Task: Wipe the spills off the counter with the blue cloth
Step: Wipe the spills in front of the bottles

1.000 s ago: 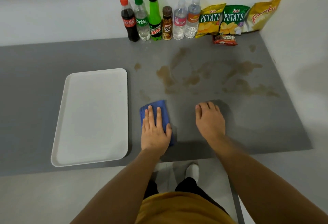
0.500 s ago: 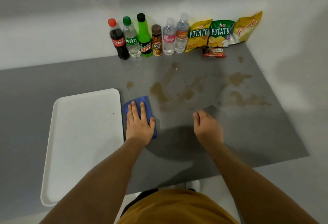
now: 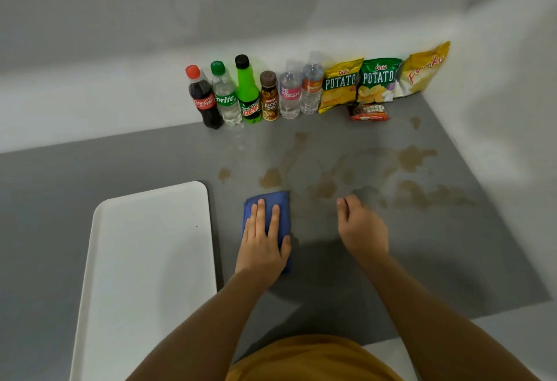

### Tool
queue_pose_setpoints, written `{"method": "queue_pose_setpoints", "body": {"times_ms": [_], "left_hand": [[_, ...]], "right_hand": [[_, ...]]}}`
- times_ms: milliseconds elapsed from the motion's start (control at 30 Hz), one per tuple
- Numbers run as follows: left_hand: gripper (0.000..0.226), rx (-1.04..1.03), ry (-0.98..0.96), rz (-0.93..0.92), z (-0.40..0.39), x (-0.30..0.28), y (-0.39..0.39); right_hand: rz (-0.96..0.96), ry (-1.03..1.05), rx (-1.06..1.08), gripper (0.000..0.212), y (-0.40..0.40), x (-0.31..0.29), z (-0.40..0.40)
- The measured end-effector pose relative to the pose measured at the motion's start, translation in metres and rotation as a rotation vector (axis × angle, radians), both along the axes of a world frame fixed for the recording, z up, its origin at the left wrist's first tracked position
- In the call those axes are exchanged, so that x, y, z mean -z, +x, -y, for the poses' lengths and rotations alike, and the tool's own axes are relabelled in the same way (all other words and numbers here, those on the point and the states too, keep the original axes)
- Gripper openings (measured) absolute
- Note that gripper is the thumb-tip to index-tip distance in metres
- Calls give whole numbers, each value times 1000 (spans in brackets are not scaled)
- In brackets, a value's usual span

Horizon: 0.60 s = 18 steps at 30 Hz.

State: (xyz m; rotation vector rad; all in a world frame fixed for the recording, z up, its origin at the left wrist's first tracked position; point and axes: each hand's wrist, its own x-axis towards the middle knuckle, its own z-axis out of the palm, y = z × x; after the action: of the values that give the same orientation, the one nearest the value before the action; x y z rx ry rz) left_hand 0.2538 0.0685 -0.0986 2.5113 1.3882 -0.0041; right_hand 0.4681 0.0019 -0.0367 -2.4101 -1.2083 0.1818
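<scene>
The left hand (image 3: 262,242) lies flat, fingers spread, on the blue cloth (image 3: 278,199), pressing it on the grey counter (image 3: 120,163) just right of the white tray (image 3: 144,260). To wipe well, I think it should push far and right over the brown spills (image 3: 325,189) with even pressure. The right hand (image 3: 361,228) rests loosely curled, holding nothing. The cloth looks folded, dark blue.

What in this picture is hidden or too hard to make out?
Head view, the only one:
- Blue cloth: its middle is hidden under the left hand.
- White tray: its near end is cut off by the bottom edge.
- Right hand: fingertips curled under, out of sight.
- Red snack pack: print too small to read.
</scene>
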Motion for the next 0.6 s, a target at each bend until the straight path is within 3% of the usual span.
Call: {"method": "queue_pose_setpoints", "body": {"times_ms": [300,600], "left_hand": [[76,-148,51,0,-16,-1,-16],[74,-199,-27,-43,-108,-2,-2]], "right_hand": [[53,45,-33,26,-2,5,-5],[-36,-48,-20,32,3,-1,-14]]}}
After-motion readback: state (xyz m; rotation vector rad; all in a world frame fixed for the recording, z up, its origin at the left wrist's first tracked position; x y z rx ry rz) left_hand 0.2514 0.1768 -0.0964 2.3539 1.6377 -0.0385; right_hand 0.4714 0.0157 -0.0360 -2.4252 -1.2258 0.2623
